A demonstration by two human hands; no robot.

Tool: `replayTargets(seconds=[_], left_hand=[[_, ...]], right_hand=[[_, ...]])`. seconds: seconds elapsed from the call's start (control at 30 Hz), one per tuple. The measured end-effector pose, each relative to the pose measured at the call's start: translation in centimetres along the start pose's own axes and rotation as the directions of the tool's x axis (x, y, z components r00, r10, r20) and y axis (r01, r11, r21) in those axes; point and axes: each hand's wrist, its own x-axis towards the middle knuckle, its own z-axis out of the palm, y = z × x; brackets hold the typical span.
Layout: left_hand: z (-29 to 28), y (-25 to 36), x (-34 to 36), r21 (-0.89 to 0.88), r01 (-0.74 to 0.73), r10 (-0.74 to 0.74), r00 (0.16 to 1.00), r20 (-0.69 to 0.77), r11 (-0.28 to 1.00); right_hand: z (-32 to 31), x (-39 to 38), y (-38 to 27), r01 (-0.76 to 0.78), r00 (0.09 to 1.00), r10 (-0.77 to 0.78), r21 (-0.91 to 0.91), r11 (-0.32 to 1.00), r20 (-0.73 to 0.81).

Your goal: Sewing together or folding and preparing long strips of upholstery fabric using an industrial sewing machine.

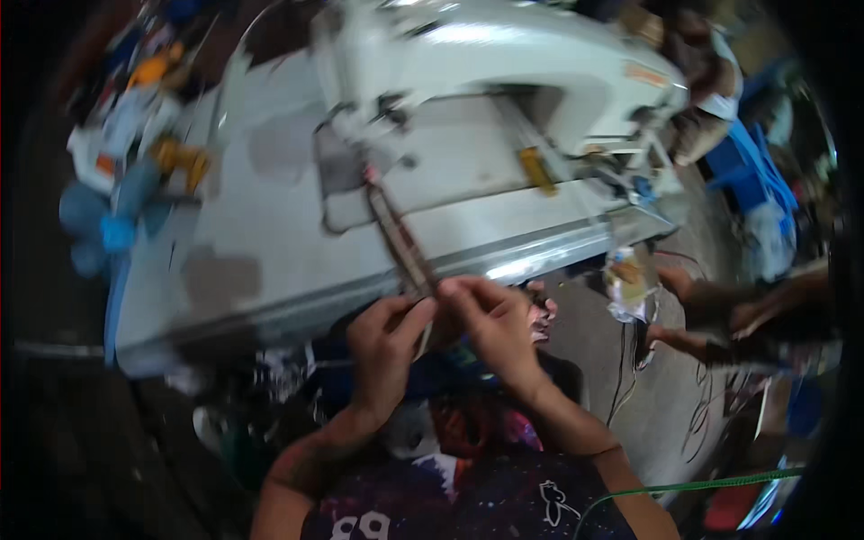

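Observation:
A narrow brown strip [402, 241], with a paler band along it, runs from under the needle area of a white sewing machine [504, 45] down over the table's front edge. Its near end is pinched between the fingers of my left hand [382, 346] and my right hand [493, 328], held close together just in front of the edge. Motion blur hides whether the strip is fabric or leather. The far end meets the machine near the dark metal plate [340, 162]. Below my hands a thin pale tail hangs down.
On the white table [279, 243], a yellow-handled tool [537, 171] lies under the machine arm. Cloth and blue-grey items [112, 211] crowd the left edge. At right are a blue plastic chair [751, 166], another person's hands [720, 319], and cables [625, 369] on the floor.

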Motion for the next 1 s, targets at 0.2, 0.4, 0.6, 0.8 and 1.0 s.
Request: replayTargets(seconds=[0.2,0.4,0.6,0.8,1.0], left_hand=[[0.0,1.0,-0.4,-0.111,0.087,-0.083,0.996,0.04,0.99],[-0.3,0.3,-0.5,0.004,-0.027,0.026,0.999,0.039,1.0],[-0.5,1.3,-1.1,0.19,-0.165,0.151,0.985,0.089,0.968],[-0.6,1.1,-0.9,0.171,-0.066,0.051,0.995,0.089,0.983],[-0.7,0.8,-1.0,0.134,-0.044,0.036,0.997,0.061,0.99]], right_hand=[[1.8,0.5,-1.4,-0.045,0.997,0.031,-0.221,0.974,-0.066],[2.5,0.5,-1.1,0.115,0.991,-0.132,-0.319,0.941,-0.032],[2.8,0.6,-0.7,0.164,0.982,-0.189,-0.416,0.895,-0.021],[2.4,0.8,-0.2,0.402,0.896,-0.426,-0.628,0.666,0.122],[2.4,0.2,-1.0,0.566,0.788,-0.525,-0.715,0.411,0.323]])
